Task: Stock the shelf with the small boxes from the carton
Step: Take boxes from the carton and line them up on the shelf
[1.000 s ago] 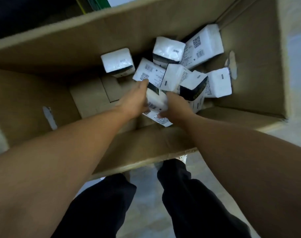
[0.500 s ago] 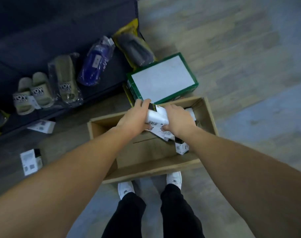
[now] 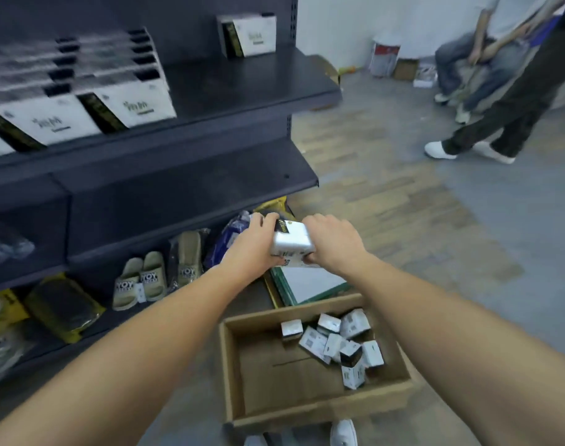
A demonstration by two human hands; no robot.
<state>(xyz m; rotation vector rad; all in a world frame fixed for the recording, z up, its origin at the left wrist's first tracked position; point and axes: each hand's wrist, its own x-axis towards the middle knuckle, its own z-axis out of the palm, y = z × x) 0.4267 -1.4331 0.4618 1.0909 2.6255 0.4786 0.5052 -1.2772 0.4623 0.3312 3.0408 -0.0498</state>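
Both hands, left (image 3: 255, 243) & right (image 3: 334, 241), grip a stack of small boxes (image 3: 292, 243) from opp. sides, above the carton (image 3: 306, 410), just off the shelf (image 3: 191, 188) edge; open floor to the right.

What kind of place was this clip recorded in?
Most likely a shop floor or a mock-up of one. Dark retail shelving carries rows of identical white boxes, bagged slippers lie on the bottom shelf, and an open carton of small boxes sits on the floor for restocking.
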